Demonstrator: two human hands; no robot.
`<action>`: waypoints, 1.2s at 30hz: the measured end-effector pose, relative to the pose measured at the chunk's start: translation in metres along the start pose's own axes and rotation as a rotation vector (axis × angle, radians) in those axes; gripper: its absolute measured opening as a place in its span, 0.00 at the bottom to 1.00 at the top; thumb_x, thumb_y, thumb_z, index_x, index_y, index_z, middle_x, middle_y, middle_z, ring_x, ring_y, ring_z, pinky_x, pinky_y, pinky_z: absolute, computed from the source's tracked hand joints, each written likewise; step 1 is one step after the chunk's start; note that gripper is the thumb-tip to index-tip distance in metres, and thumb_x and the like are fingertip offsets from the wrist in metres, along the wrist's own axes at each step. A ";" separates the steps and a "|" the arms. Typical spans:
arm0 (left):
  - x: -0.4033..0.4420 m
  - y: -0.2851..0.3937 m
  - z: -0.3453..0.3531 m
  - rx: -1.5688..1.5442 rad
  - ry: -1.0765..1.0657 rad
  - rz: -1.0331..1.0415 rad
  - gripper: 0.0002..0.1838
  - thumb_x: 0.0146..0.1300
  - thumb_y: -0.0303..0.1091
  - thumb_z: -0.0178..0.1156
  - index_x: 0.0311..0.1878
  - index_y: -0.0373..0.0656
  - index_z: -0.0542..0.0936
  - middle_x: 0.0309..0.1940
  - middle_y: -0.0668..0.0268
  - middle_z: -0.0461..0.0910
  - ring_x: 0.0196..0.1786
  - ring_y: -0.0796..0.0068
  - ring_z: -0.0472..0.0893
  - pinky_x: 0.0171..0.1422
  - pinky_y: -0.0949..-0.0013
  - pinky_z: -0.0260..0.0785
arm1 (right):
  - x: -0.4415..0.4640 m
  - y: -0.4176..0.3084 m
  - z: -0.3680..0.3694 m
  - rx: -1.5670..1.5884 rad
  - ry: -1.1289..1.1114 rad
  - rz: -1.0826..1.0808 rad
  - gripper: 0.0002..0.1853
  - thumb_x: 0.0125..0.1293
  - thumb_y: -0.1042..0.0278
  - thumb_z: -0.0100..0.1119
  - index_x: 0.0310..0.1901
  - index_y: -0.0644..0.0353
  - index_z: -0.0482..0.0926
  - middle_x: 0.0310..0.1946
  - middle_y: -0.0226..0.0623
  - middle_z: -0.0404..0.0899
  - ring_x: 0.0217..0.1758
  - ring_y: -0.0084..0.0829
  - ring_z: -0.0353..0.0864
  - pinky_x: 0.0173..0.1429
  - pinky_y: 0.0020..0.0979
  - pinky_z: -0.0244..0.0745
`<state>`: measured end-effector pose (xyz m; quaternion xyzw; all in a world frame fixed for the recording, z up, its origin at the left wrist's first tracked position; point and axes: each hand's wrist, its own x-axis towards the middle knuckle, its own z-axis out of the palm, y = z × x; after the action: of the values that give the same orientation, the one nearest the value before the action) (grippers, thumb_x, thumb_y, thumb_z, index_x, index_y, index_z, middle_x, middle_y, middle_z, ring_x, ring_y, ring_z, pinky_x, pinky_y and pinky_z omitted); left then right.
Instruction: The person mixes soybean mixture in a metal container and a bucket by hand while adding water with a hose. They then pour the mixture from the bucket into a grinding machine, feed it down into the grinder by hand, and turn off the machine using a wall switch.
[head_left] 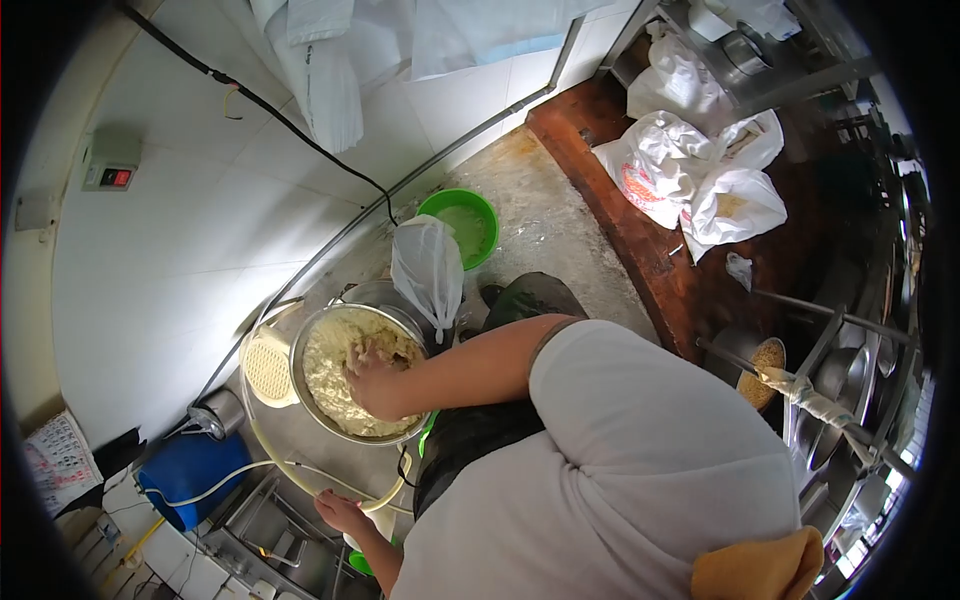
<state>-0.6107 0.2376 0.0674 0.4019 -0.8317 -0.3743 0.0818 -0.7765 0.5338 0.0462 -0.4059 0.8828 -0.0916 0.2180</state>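
Note:
A round metal pot (297, 378) holds a pale, lumpy, wet dough (335, 385). My right hand (378, 385) reaches down into it, fingers apart and coated, their tips partly sunk in the mass. Lower down, my left hand (343, 512) is closed at a pale yellow hose (270, 440), which loops around the pot's left side. The fingers of that hand are small in view and partly hidden.
A clear plastic bag (428, 268) hangs beside the pot, near a green basin (482, 215). A yellow perforated basket (268, 372) and blue bin (190, 480) stand left. White sacks (660, 165) lie on a brown platform (600, 170); metal racks (845, 320) line the right.

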 end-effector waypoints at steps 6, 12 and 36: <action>-0.046 -0.015 -0.036 0.280 -0.103 0.158 0.24 0.82 0.52 0.47 0.41 0.39 0.76 0.22 0.64 0.71 0.21 0.69 0.72 0.27 0.61 0.68 | 0.064 0.016 0.070 0.080 0.046 -0.227 0.32 0.68 0.48 0.65 0.73 0.47 0.77 0.83 0.54 0.54 0.84 0.62 0.56 0.69 0.84 0.60; -0.104 -0.028 -0.047 0.576 -0.326 0.379 0.31 0.82 0.58 0.45 0.39 0.33 0.75 0.28 0.51 0.74 0.32 0.46 0.76 0.39 0.49 0.68 | 0.114 0.026 0.080 0.225 -0.267 -0.224 0.22 0.58 0.52 0.75 0.54 0.50 0.91 0.71 0.46 0.76 0.68 0.55 0.80 0.66 0.66 0.74; -0.053 0.022 0.036 -0.141 0.034 -0.162 0.23 0.83 0.53 0.51 0.42 0.40 0.73 0.23 0.69 0.68 0.23 0.75 0.69 0.28 0.68 0.68 | 0.028 0.008 0.057 -0.148 -0.138 -0.129 0.26 0.72 0.44 0.59 0.69 0.37 0.82 0.85 0.36 0.57 0.83 0.59 0.58 0.76 0.77 0.56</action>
<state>-0.6050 0.3048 0.0658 0.4673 -0.7667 -0.4303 0.0931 -0.7714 0.5186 -0.0154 -0.4824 0.8420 -0.0120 0.2414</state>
